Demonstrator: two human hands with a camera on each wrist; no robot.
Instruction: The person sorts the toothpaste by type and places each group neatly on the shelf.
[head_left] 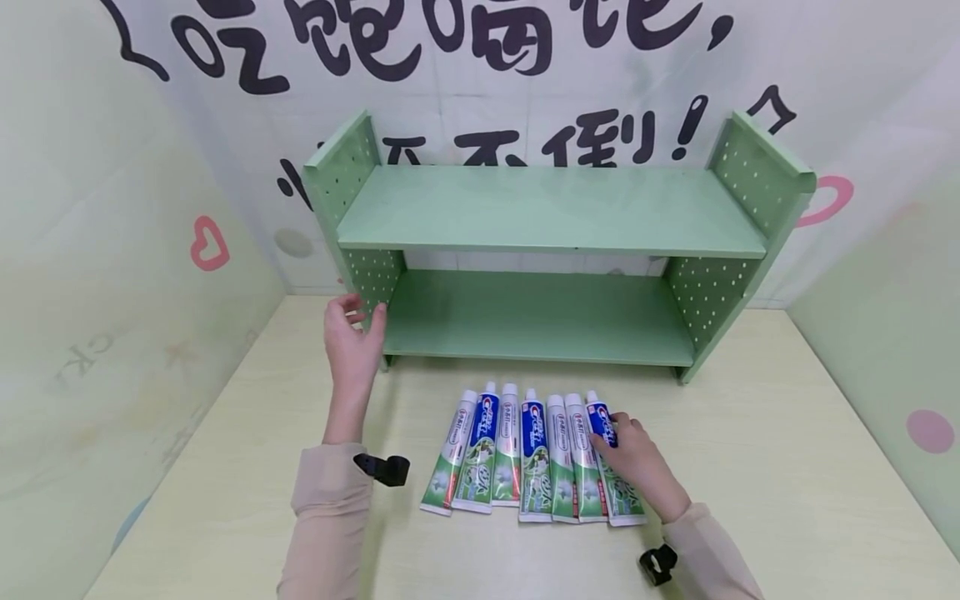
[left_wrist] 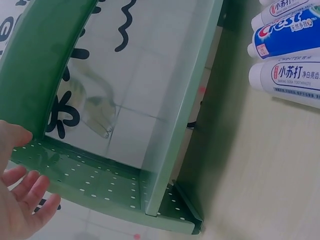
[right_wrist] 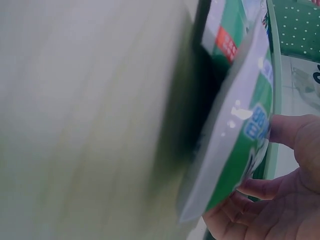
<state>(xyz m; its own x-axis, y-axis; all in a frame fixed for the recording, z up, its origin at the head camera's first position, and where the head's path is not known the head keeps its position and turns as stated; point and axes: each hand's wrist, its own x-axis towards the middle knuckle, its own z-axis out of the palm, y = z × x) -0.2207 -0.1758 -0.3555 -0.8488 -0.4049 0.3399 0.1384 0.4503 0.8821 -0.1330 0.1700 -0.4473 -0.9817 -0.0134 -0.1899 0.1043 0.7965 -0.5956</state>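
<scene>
Several toothpaste tubes lie side by side on the table, caps toward the shelf; some are white and green (head_left: 507,446), others blue and green (head_left: 535,454). The right hand (head_left: 637,458) grips the rightmost blue and green tube (head_left: 622,497), thumb on one side and fingers on the other; the right wrist view shows its flat end (right_wrist: 225,150) between them. Beside the left side panel of the green shelf (head_left: 540,317), the left hand (head_left: 354,346) is raised with fingers loosely bent and nothing in them. In the left wrist view that hand (left_wrist: 20,195) is near the perforated panel (left_wrist: 100,182).
The two-tier green shelf stands behind the tubes, its upper board (head_left: 551,208) and lower board bearing nothing. Pale table surface (head_left: 810,467) extends on both sides. Printed fabric walls (head_left: 112,250) close off the left, back and right.
</scene>
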